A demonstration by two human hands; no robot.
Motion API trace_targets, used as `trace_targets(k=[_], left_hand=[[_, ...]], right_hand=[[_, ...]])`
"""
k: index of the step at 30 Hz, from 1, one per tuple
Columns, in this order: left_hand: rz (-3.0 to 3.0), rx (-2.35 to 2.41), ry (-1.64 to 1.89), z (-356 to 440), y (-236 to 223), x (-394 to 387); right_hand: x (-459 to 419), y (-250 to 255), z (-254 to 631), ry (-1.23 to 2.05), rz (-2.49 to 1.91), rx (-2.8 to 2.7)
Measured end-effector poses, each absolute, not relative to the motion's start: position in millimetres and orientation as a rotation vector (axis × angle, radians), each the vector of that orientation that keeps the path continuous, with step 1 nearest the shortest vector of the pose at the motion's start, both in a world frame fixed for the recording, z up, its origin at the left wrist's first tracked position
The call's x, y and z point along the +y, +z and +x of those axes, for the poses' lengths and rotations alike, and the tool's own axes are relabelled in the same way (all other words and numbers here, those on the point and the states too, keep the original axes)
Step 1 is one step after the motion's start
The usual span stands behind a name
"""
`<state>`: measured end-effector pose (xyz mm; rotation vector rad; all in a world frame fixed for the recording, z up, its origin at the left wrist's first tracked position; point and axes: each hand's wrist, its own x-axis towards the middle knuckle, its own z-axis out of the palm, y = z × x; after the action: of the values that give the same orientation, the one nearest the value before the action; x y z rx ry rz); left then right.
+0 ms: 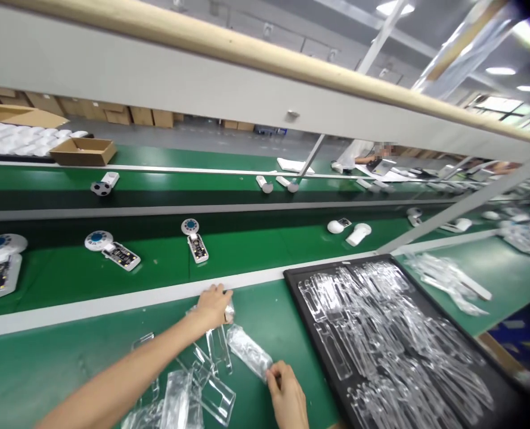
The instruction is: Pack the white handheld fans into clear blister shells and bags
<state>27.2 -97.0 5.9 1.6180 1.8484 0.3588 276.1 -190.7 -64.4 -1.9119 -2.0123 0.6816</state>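
Observation:
My left hand (213,307) reaches forward to the white strip at the conveyor's edge, fingers curled on a small clear plastic piece (229,311). My right hand (287,396) is low at the bottom centre, pinching the near end of a clear plastic cover wrapped in film (249,351). Several loose clear plastic parts (202,387) lie on the green mat between my arms. To the right sits a black tray (300,280) piled with several clear plastic parts.
White handheld devices with exposed circuit boards (195,241) (112,249) (0,265) lie on the green belt. A metal post (461,205) slants across right. A cardboard box (83,151) stands far left. Another person works at the far side (372,156). Plastic bags (448,280) lie right.

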Motion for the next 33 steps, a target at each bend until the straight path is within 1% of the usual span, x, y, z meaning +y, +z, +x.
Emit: trace_targets(k=[2, 5, 8, 13, 17, 20, 23, 27, 30, 33], left_hand=[[1.657, 1.824, 0.255, 46, 2, -97], [1.684, 1.781, 0.238, 45, 3, -98], [1.646, 1.774, 0.364, 26, 16, -97], [1.488, 1.737, 0.65, -9, 61, -107], [1.235, 1.624, 0.911, -26, 84, -136], [1.224, 1.565, 1.031, -27, 90, -158], [1.348, 1.599, 1.046, -20, 102, -175], [1.358, 1.489, 0.994, -9, 128, -188], [1.384, 1.511, 0.963, -4, 138, -192], [1.389, 1.454, 0.937, -2, 141, -193]], right_hand=[[-188, -56, 272, 0.684, -1.943, -1.981], [-188, -47, 263, 0.555, -2.064, -1.989], [-186, -45, 254, 0.486, -2.108, -2.004], [-167, -37, 264, 0.626, -1.987, -2.001], [-150, 1, 277, 0.74, -1.736, -1.995], [-147, 48, 275, 0.594, -1.482, -2.028], [-147, 86, 268, 0.436, -1.307, -2.099], [-143, 104, 261, 0.357, -1.236, -2.209], [-138, 105, 258, 0.387, -1.195, -2.28], [-138, 113, 255, 0.5, -1.16, -2.265]])
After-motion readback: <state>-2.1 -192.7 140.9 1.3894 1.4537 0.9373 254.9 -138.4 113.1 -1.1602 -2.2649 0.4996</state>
